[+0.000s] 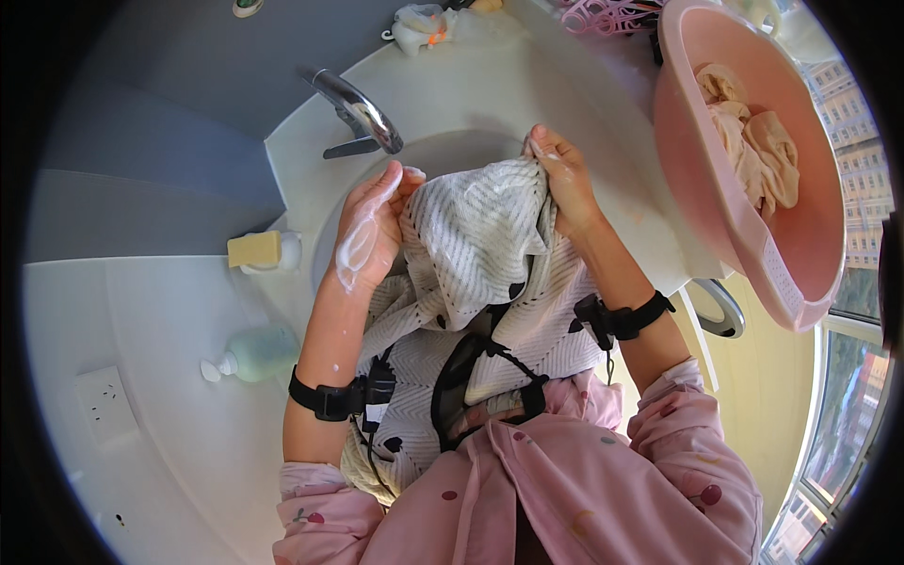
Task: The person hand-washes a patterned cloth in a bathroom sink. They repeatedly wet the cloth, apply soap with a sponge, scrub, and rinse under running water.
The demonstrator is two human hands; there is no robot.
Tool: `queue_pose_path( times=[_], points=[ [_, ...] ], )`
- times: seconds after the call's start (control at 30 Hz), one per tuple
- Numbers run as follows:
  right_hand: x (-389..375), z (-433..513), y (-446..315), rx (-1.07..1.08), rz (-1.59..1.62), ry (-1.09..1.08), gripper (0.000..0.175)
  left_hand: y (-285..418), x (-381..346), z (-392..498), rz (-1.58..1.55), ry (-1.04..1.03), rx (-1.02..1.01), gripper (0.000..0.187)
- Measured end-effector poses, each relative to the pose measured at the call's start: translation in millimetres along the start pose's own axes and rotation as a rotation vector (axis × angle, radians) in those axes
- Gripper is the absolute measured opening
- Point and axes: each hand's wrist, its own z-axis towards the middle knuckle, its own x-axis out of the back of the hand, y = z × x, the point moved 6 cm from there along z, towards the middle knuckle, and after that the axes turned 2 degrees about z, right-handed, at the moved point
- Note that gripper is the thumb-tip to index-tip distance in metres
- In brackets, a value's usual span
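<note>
A white garment (473, 233) with a grey chevron pattern, black patches and black trim is stretched between my hands over the washbasin (459, 145). My right hand (568, 185) pinches its upper right edge between thumb and fingers. On the left side of the cloth, my left hand (371, 229) grips the edge, its fingers partly hidden behind the fabric. White lather coats the left thumb base and wrist, and some foam shows on the right fingers. The lower part of the garment hangs toward my body, over the basin's front.
A chrome faucet (360, 113) arches over the basin's back left. On the left ledge are a yellow soap bar (254, 249) and a green pump bottle (261, 353). A pink plastic tub (678, 162) holding beige cloth (748, 152) stands right, near pink hangers (600, 15). A wall socket (107, 406) is at left.
</note>
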Motion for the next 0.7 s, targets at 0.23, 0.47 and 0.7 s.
queue_pose_path(
  times=[0.23,0.47,0.7],
  points=[
    [-5,-4,-16,-0.027,0.056,-0.116,0.036,4,-3,-2,0.097,0.029,-0.026,0.014],
    [-45,-24,-44,0.09,-0.705,-0.418,0.056,11,-18,7,0.239,0.015,-0.087,0.017],
    [-27,-13,-29,-0.085,-0.422,-0.348,0.028,35,10,-15,0.598,0.068,-0.223,0.023]
  ],
)
